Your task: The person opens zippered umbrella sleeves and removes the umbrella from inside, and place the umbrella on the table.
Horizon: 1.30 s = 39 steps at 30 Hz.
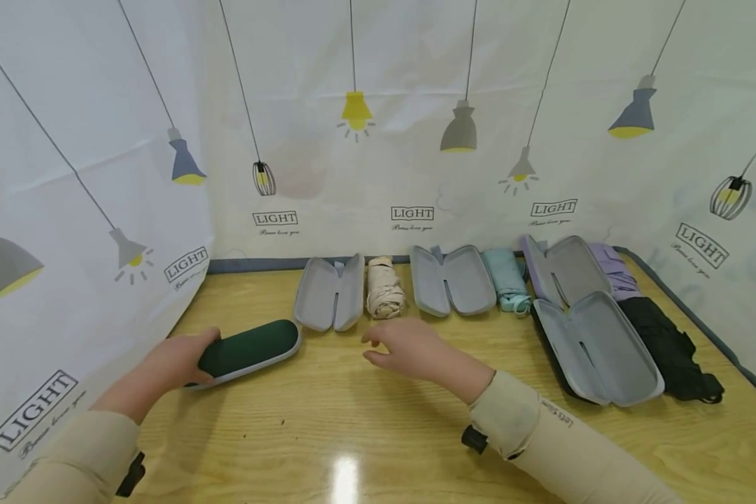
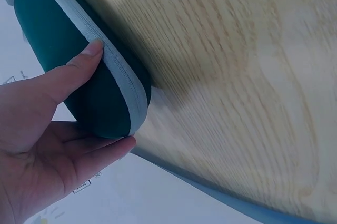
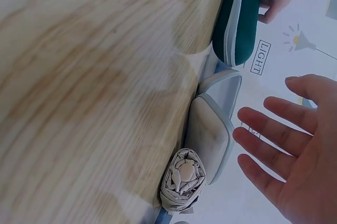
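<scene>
My left hand (image 1: 179, 364) grips one end of a closed dark green zip case (image 1: 252, 348) with a pale grey band round its seam. In the left wrist view the thumb presses near the zip of the case (image 2: 97, 97), with fingers at its end; whether it touches the table cannot be told. My right hand (image 1: 409, 346) holds nothing, its fingers loosely extended in front of a rolled beige umbrella (image 1: 385, 290). Beside that umbrella stands an open beige case (image 1: 318, 294) with grey lining. The right wrist view shows the rolled umbrella's end (image 3: 184, 176) and the spread right hand (image 3: 295, 145).
Along the back lie an open grey-lined case (image 1: 475, 280), a rolled light-blue umbrella (image 1: 507, 276), an open purple case (image 1: 579, 266) and a purple folded bundle (image 1: 614, 269). At right, an open black case (image 1: 617, 343) lies beside a black folded bundle (image 1: 668, 350). Lamp-printed cloth (image 1: 409, 161) surrounds the wooden table (image 1: 277, 448).
</scene>
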Tool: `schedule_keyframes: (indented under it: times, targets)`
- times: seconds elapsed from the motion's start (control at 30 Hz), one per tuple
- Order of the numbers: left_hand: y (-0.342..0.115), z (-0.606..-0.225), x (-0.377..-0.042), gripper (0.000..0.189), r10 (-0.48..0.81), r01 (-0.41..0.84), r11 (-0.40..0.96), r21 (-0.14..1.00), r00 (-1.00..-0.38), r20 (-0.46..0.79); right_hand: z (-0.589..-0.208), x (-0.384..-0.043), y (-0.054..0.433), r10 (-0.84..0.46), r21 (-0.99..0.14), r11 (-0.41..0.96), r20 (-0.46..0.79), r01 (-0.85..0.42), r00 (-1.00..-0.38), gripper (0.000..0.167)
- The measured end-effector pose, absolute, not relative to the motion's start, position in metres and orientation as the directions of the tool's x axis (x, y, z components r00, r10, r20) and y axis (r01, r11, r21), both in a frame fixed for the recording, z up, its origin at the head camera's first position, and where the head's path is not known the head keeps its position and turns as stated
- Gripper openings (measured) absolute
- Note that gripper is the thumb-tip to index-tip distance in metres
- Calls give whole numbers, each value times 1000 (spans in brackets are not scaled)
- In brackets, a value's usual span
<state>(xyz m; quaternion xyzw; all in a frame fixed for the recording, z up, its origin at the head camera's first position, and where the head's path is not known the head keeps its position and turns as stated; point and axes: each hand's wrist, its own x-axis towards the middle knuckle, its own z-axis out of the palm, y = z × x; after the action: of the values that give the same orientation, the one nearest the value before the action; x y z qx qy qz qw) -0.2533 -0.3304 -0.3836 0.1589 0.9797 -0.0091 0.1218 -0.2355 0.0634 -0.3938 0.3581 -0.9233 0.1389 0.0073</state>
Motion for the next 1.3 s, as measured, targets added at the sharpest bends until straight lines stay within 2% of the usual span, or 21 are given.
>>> schedule_keyframes:
  times: [0.33, 0.57, 0.9, 1.1, 1.3]
  targets:
    - [-311, -380, -249, 66, 377, 392, 920, -7, -889, -258, -392, -235, 61, -666, -241, 702, 113, -671, -737, 29]
    - [-287, -379, -245, 69, 377, 393, 920, 8, -877, -298, -397, -237, 59, -665, -224, 713, 87, -665, -742, 30]
    - [-256, -378, -240, 67, 421, 437, 899, 20, -852, -312, -401, -236, 57, -704, -209, 669, 130, -713, -699, 31]
    - [-237, -381, -238, 68, 475, 496, 868, 4, -828, -299, -403, -235, 57, -707, -206, 672, 109, -711, -699, 38]
    - [-214, -380, -233, 70, 540, 566, 824, -18, -795, -275, -402, -230, 61, -749, -218, 634, 67, -742, -659, 46]
